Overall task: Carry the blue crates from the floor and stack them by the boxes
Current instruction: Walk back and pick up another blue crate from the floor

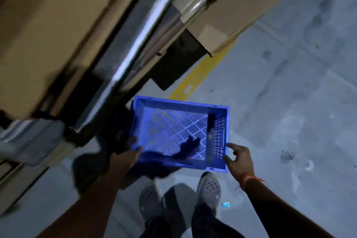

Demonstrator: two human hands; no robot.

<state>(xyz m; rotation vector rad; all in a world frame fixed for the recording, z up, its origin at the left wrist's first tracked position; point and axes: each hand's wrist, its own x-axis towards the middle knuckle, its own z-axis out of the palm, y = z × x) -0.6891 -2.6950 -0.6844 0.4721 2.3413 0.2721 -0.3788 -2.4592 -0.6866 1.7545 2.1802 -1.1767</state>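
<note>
Crate (179, 133), blue and empty, was near the wrapped cardboard boxes (222, 17), the left hand (128, 153) gripping its near-left rim and the right hand (238, 158) loosely spread beside its corner; whether it rested on the floor (289, 92) was unclear, and no finished stack showed.

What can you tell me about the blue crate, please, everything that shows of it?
The blue crate looks like moulded plastic: rectangular, open-topped, empty, with a slotted floor and vented walls. It is level, above the grey floor, beside the cardboard boxes. The left hand grips its near-left corner; the right hand is at its near-right corner, fingers loosely spread.
</note>
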